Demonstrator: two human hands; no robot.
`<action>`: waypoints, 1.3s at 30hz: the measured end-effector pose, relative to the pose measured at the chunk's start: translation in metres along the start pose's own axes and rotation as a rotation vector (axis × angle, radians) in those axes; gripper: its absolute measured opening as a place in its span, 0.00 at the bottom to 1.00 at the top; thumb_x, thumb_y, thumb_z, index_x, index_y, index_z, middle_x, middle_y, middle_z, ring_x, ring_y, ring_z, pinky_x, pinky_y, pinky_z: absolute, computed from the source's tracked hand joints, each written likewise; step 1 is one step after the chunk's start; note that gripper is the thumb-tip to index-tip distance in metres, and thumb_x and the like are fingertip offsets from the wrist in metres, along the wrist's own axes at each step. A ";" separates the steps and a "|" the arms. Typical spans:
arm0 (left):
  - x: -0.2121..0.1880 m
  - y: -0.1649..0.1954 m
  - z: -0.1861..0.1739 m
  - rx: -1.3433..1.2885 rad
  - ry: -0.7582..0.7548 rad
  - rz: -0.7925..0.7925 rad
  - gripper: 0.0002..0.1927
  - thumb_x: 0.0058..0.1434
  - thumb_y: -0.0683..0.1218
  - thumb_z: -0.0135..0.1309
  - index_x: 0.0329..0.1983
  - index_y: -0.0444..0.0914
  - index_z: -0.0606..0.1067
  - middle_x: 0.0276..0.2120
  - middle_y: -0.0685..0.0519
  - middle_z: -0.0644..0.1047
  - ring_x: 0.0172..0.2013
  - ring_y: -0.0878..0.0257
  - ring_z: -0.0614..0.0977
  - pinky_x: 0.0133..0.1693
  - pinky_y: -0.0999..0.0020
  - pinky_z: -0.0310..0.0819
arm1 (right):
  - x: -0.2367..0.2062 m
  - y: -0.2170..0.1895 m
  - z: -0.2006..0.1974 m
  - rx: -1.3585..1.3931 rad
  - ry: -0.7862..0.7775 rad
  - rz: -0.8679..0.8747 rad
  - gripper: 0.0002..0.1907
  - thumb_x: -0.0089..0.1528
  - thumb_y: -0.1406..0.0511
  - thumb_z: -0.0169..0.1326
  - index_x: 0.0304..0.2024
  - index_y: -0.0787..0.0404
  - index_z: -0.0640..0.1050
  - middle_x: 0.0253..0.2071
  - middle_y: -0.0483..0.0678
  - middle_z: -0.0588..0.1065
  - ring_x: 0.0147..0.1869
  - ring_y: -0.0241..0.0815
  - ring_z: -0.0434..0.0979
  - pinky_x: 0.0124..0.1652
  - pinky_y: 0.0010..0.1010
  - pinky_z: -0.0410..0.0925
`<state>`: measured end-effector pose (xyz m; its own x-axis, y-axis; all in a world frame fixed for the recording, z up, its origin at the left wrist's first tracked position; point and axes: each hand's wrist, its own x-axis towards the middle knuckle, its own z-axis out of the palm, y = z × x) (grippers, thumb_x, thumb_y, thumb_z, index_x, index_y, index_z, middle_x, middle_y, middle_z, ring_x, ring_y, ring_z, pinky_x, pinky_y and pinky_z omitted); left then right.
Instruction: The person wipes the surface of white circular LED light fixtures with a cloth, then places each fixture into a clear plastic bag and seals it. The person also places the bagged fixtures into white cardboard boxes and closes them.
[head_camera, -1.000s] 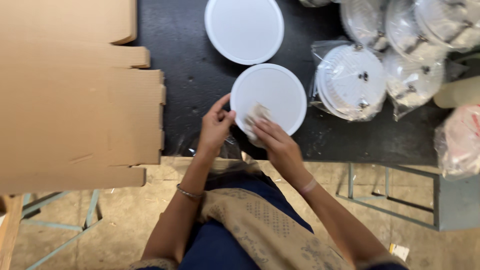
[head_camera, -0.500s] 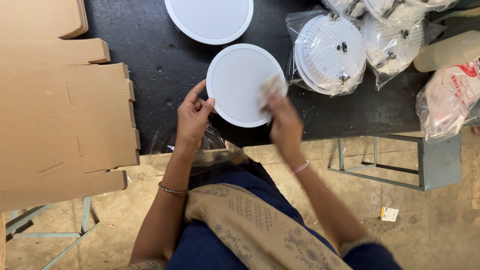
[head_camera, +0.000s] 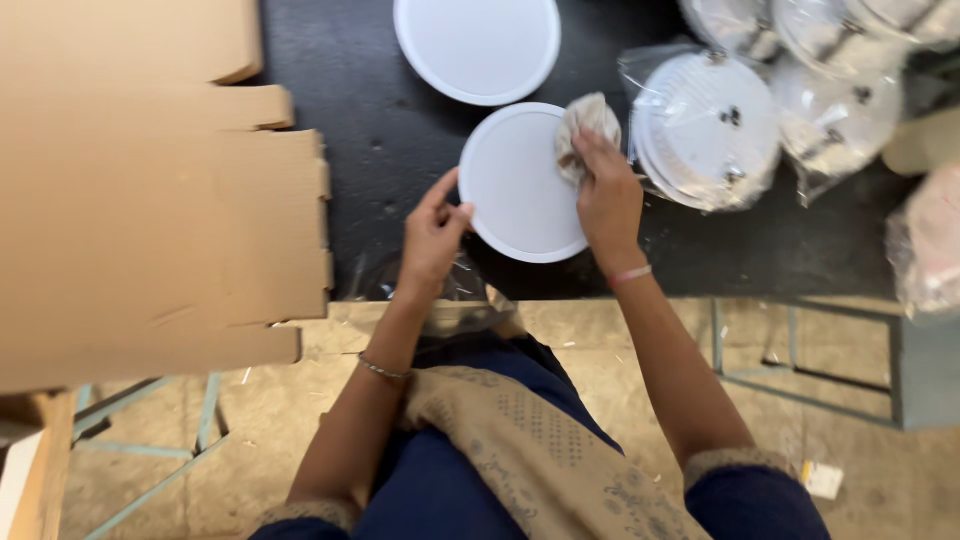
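Note:
A round white disc (head_camera: 520, 185) lies flat on the black table (head_camera: 390, 130) near its front edge. My left hand (head_camera: 432, 235) pinches the disc's left rim with thumb and fingers. My right hand (head_camera: 608, 195) presses a crumpled beige cloth (head_camera: 583, 128) against the disc's upper right edge. A second white disc (head_camera: 478, 45) lies just beyond the first one, untouched.
Flattened brown cardboard (head_camera: 140, 190) covers the table's left side. Several white discs in clear plastic bags (head_camera: 710, 125) are piled at the right. A crumpled clear bag (head_camera: 455, 305) hangs at the table edge by my left wrist. A metal frame (head_camera: 800, 360) stands on the floor.
My right hand has slid the cloth from the middle of the disc up to its upper right edge. My left hand has stayed on the left rim.

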<state>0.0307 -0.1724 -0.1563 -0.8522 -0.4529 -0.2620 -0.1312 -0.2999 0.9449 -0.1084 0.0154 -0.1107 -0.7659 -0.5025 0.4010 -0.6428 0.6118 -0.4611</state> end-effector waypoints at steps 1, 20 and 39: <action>-0.001 0.001 0.000 -0.010 -0.001 0.009 0.28 0.66 0.39 0.55 0.71 0.39 0.69 0.27 0.61 0.73 0.28 0.75 0.70 0.29 0.78 0.65 | 0.014 -0.003 0.011 0.026 -0.021 -0.014 0.24 0.60 0.81 0.49 0.56 0.62 0.80 0.61 0.53 0.76 0.65 0.54 0.76 0.61 0.39 0.69; -0.002 0.021 -0.016 0.234 0.129 0.123 0.22 0.66 0.44 0.61 0.63 0.37 0.75 0.34 0.55 0.81 0.39 0.71 0.81 0.52 0.73 0.68 | -0.066 0.003 -0.096 0.103 -0.281 -0.091 0.32 0.52 0.86 0.46 0.52 0.57 0.82 0.58 0.48 0.78 0.65 0.48 0.77 0.64 0.36 0.69; 0.118 0.118 -0.018 0.248 0.170 0.232 0.35 0.57 0.48 0.64 0.70 0.42 0.71 0.32 0.51 0.79 0.35 0.63 0.78 0.42 0.65 0.74 | 0.135 -0.037 0.049 0.033 0.097 0.022 0.12 0.64 0.73 0.53 0.49 0.61 0.82 0.50 0.56 0.80 0.53 0.58 0.81 0.53 0.40 0.72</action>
<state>-0.0769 -0.2764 -0.0788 -0.7801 -0.6240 -0.0448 -0.0811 0.0299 0.9963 -0.1890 -0.1049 -0.0783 -0.7758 -0.4271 0.4645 -0.6274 0.6006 -0.4957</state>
